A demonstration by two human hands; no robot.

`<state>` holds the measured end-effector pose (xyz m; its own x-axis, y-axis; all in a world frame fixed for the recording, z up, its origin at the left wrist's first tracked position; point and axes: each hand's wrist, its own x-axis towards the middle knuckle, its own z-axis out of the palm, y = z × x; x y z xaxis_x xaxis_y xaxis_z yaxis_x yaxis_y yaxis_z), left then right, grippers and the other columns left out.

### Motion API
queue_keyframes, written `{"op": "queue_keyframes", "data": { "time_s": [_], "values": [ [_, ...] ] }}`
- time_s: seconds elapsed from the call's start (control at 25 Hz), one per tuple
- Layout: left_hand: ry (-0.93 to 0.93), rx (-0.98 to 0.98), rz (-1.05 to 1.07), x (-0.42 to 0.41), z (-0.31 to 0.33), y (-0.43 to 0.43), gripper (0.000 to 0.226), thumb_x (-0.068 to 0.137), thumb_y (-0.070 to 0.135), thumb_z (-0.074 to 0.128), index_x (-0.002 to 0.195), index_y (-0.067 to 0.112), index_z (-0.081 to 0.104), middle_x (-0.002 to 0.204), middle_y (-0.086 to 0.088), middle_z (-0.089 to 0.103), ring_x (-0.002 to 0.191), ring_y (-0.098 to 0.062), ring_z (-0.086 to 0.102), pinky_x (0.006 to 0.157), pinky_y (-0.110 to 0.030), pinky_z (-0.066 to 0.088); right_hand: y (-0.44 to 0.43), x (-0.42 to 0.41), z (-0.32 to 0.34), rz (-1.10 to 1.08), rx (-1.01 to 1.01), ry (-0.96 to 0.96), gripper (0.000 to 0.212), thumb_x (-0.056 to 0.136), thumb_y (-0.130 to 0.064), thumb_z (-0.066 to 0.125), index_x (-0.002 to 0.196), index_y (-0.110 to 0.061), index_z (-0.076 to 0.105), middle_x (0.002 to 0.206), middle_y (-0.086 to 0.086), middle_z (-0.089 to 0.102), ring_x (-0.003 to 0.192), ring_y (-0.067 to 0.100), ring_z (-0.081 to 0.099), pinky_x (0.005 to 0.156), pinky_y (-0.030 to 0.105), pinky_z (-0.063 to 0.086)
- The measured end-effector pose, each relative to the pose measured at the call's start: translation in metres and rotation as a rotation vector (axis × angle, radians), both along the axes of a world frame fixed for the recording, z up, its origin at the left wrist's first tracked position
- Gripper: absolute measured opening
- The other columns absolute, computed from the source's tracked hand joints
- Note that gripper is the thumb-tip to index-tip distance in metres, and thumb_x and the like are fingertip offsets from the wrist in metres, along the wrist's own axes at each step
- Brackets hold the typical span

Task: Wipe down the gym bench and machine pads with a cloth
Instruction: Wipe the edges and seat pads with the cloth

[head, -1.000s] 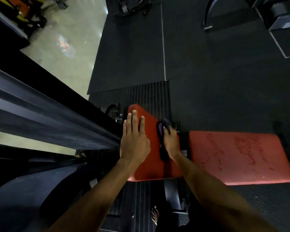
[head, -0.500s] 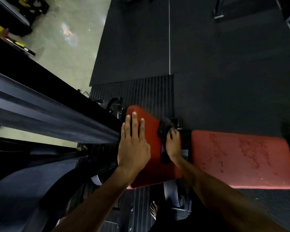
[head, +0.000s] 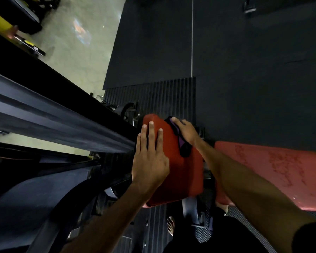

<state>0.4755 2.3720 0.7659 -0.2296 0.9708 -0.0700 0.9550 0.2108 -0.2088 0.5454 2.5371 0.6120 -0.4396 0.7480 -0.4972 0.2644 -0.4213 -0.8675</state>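
Fingers (head: 150,132) of left hand (head: 150,161) straight, flat on red pad (head: 182,172); right hand (head: 187,132) fingers curled round cloth (head: 181,143).

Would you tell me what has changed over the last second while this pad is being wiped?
The right hand, holding the cloth, slid along the red pad toward its far end. The left hand stayed flat on the pad.
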Motion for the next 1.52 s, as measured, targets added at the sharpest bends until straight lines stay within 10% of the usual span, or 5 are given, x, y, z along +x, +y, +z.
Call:
{"op": "queue_keyframes", "data": {
  "time_s": [0.28,0.48,0.76,1.12,1.52],
  "values": [
    [0.009,-0.009,0.019,0.002,0.003,0.001,0.073,0.095,0.029,0.039,0.16,0.009,0.012,0.166,-0.019,-0.01,0.154,-0.034,-0.01,0.125,-0.05,0.007,-0.013,-0.014,0.041,-0.113,-0.009,0.0,0.061,0.072,-0.083,0.061,0.106,-0.034,0.07,0.118,-0.004,0.069,0.11,0.018,0.066,0.102,0.044,0.05],
    [0.198,-0.15,-0.1,0.006,0.014,-0.001,0.07,0.099,0.033,0.032,0.16,0.008,0.009,0.167,-0.017,0.0,0.153,-0.041,-0.007,0.123,-0.054,-0.008,-0.085,0.004,0.035,-0.333,0.203,0.19,0.044,0.1,-0.038,0.062,0.138,-0.016,0.057,0.14,-0.004,0.047,0.125,0.003,0.05,0.095,0.004,0.037],
    [0.505,-0.371,-0.307,0.009,0.003,0.017,0.068,0.104,0.042,0.017,0.158,0.001,0.009,0.165,-0.023,0.003,0.153,-0.042,-0.006,0.118,-0.063,-0.008,-0.066,0.028,-0.064,-0.379,-0.249,-0.117,0.082,0.087,-0.077,0.048,0.152,-0.027,0.045,0.155,0.01,0.038,0.141,0.035,0.042,0.116,0.049,0.037],
    [0.622,-0.433,-0.356,0.015,-0.009,0.018,0.072,0.104,0.048,0.01,0.158,0.001,0.002,0.165,-0.024,-0.002,0.152,-0.044,-0.01,0.119,-0.061,-0.009,-0.183,0.046,-0.015,-0.332,0.087,0.027,0.061,0.096,-0.052,0.056,0.148,-0.02,0.047,0.148,0.001,0.043,0.136,0.013,0.044,0.106,0.015,0.031],
    [0.717,-0.545,-0.433,0.015,-0.01,0.018,0.068,0.106,0.045,0.008,0.158,0.002,0.003,0.166,-0.02,0.001,0.153,-0.04,-0.007,0.116,-0.064,-0.017,-0.138,0.022,-0.003,-0.451,0.052,0.025,0.057,0.101,-0.05,0.055,0.149,-0.021,0.046,0.152,-0.002,0.04,0.134,0.013,0.043,0.115,0.034,0.033]
  ]
}}
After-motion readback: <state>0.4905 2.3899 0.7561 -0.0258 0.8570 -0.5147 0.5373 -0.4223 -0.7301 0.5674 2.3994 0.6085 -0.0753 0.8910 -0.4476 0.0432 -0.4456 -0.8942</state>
